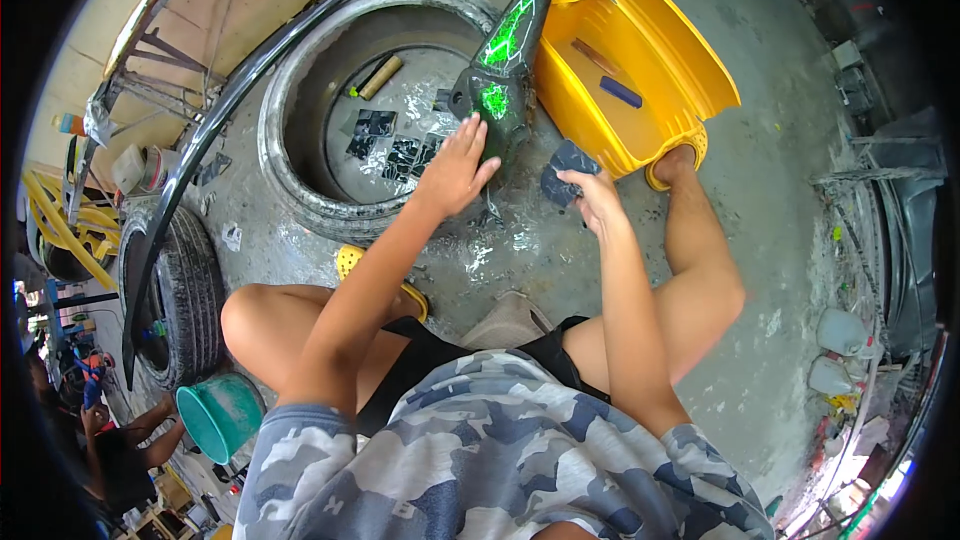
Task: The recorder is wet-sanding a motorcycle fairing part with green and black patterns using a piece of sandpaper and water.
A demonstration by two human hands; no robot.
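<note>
From where I'm standing, a person in a camo shirt is sitting over a wet floor. L hand is lying flat on the lower part of a black-and-green panel, fingers nearly together, thumb apart, not gripping. R hand is pinching a dark sheet btwn thumb & fingers, just right of the panel, not touching it. The panel is leaning btwn a big tyre and a yellow tub; can't tell what's propping it.

Risks, my guess: panel could be slipping or tipping, b/c it's tilted, prob. wet, & only an open palm is steadying it. Sheet could be tearing or sliding out if it's soggy.

Counts: 1 panel; 1 sheet, poss. folded; 2 tyres, incl. a treaded tyre standing at left; 1 tub, holding 1 blue block + 1 brown bar; 1 tan stick lying inside the big tyre w/ several black squares, overlapping too much to count; 1 green bucket; 2 yellow clogs, left clog & right clog.
</note>
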